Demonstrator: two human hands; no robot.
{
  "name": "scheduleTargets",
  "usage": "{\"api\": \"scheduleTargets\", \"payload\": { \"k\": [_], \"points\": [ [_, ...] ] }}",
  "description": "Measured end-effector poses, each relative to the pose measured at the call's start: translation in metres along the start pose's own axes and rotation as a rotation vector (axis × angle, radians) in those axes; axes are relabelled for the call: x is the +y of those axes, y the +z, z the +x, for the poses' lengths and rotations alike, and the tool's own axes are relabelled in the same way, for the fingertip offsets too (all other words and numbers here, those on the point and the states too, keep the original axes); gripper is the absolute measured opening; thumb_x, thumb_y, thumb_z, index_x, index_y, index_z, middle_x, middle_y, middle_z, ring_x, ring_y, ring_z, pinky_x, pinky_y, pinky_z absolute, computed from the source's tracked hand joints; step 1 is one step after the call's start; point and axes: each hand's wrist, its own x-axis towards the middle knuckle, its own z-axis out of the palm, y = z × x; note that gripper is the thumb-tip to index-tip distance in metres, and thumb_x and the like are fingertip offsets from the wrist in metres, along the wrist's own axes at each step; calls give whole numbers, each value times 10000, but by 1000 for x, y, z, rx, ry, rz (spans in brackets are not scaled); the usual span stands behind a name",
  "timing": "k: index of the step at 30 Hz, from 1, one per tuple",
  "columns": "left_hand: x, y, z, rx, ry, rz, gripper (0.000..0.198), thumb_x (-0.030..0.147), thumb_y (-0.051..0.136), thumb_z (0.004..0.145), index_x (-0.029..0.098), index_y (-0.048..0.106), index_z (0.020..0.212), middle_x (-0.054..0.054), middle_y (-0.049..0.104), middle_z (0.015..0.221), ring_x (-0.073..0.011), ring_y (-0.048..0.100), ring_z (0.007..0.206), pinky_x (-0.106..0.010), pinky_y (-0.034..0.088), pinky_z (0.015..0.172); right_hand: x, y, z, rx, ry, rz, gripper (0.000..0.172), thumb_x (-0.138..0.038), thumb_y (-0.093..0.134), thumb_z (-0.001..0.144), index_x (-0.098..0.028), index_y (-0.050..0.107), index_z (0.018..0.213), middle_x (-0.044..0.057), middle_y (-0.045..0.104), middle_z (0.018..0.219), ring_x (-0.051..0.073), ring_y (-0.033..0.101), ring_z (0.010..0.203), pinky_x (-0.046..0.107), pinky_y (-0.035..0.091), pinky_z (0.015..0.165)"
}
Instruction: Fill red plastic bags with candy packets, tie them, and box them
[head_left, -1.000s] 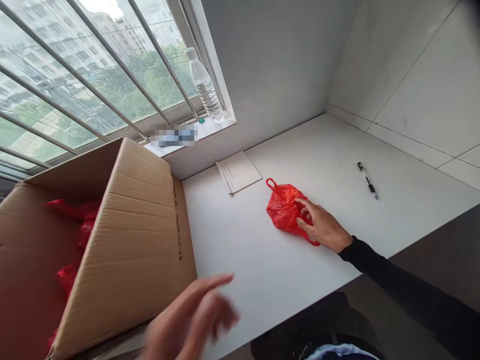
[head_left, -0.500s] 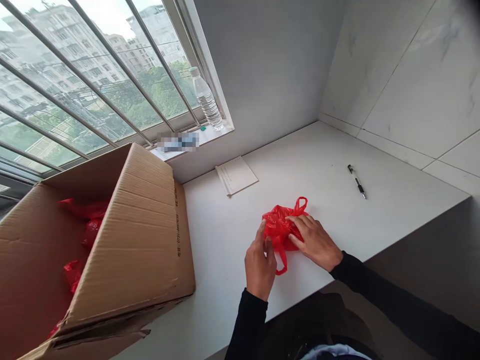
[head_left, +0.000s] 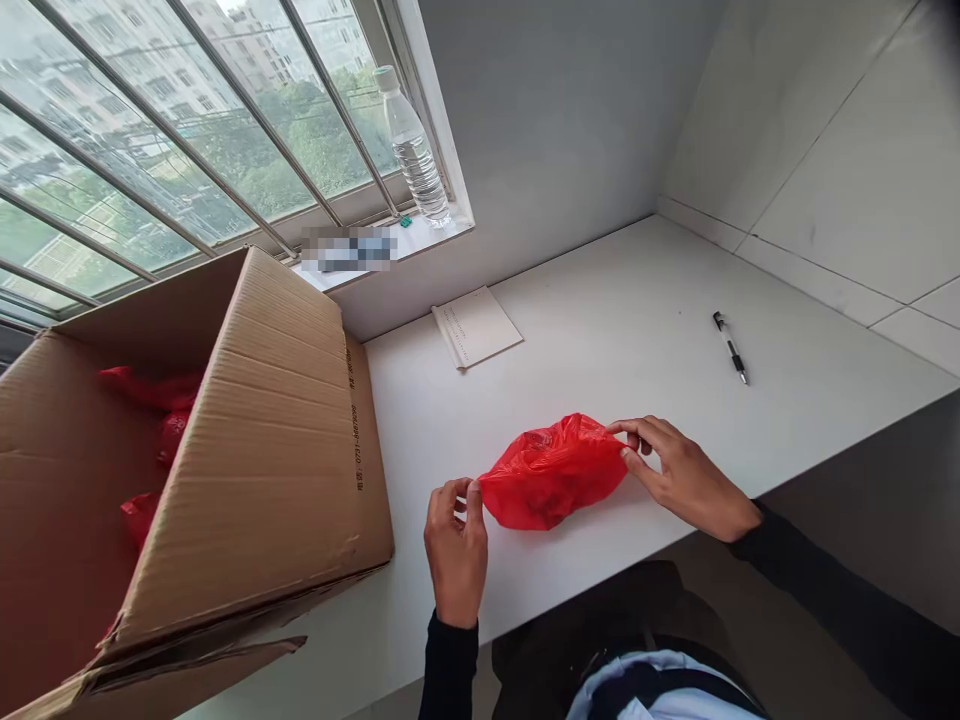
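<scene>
A red plastic bag is stretched sideways between my hands, low over the white tabletop. At its left end, my left hand pinches the bag between thumb and fingers. My right hand grips the opposite end, fingers closed on the edge. The bag looks bunched and rounded in the middle; whatever is inside it cannot be made out. Whether its underside rests on the table is unclear.
A large cardboard box on the left holds several red bags. A notebook lies near the wall, a pen at right. On the windowsill stands a water bottle beside a blurred item.
My hands have moved apart, pulling the bag from a compact bundle into a wider shape. Its handle loops no longer stick out. The view has shifted slightly.
</scene>
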Motion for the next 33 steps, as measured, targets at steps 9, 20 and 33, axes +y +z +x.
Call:
{"api": "scheduleTargets", "payload": {
  "k": [9,20,33],
  "points": [
    [22,23,-13,-88,328,-30,235,261,649,940,282,728,1159,-75,704,1161,-294,577,1178,-504,442,1064,-28,23,21,-46,-305,-106,260,-193,540,957,-256,657,1180,68,695,1100,252,620,1072,495,504,1021],
    [39,2,-18,52,169,-104,370,293,623,959,270,586,1326,-91,638,1258,-273,588,1178,-412,522,947,-39,-13,4,11,114,196,208,-475,553,993,-271,592,984,-5,727,1022,201,689,944,278,517,670],
    [44,-53,-35,70,113,-164,268,252,612,988,330,727,1216,-30,731,1076,-190,704,911,-288,551,780,-71,-46,-21,499,-64,173,302,-362,694,901,-345,593,1186,48,630,1135,260,646,1029,454,548,924]
  ]
}}
